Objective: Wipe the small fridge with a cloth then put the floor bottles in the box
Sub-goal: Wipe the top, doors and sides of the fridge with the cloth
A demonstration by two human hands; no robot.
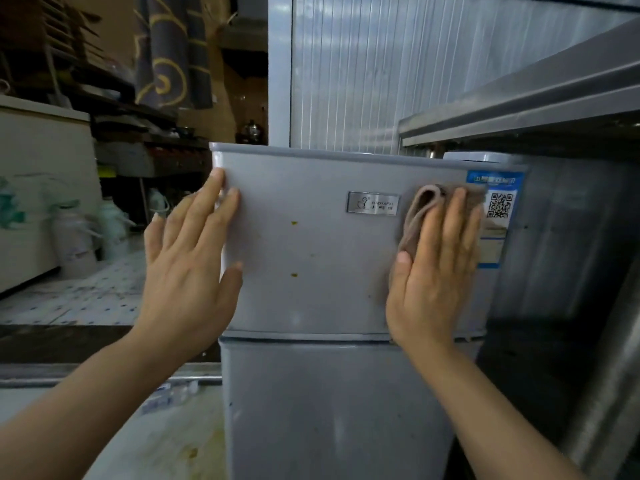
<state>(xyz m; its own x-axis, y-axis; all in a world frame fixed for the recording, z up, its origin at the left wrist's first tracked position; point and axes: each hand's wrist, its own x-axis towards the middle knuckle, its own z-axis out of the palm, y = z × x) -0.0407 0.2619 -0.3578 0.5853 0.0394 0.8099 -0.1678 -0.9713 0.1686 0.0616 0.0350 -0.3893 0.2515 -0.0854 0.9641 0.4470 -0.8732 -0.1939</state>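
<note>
Fridge (311,244) grey, yellow-brown spots; cloth (420,216) brown; label (498,216) blue-white.

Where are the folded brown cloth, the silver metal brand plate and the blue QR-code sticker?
folded brown cloth (420,216), head view, looped fold left of the fingers
silver metal brand plate (372,203), head view, plate centre
blue QR-code sticker (499,206), head view, QR code

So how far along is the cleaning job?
Early. Nothing looks finished: yellowish spots still mark the small fridge's upper door. In hand: the right hand presses a brown cloth flat against it while the left hand steadies the edge. Left: bottles still stand on the floor.
</note>
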